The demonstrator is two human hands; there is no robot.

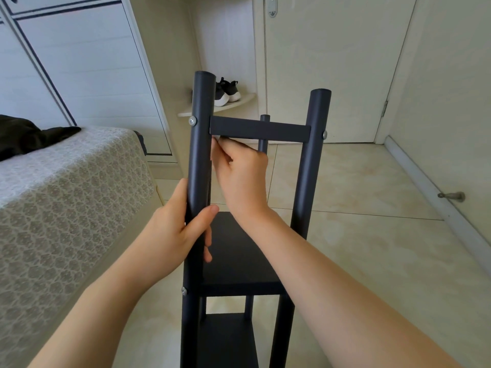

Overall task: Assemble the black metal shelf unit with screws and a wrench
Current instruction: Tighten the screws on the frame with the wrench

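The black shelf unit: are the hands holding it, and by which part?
The left hand grips the near left post below the top crossbar. The right hand pinches a small part under that crossbar's left end, too hidden to identify.

**Inspector A:** Illumination?

**Inspector B:** Bright, soft, even daylight; no lamp or window in view. A pale sheen runs down the left post (198,155) and the right post (309,168), and there is mild glare on the floor tiles (372,248).

**Inspector A:** Shadows?

**Inspector B:** Faint and soft-edged. The only dim band lies along the bed's side (127,248).

**Inspector A:** Distortion?

**Inspector B:** Wide-angle lens. The wardrobe doors (79,62) and door frame (398,75) lean and bow towards the edges.

**Inspector A:** Focus?

**Inspector B:** Sharp at centre, slightly soft in the lower corners. One item cannot be resolved: the small pale part (216,140) at the fingertips of the right hand (241,176) is too small to identify.
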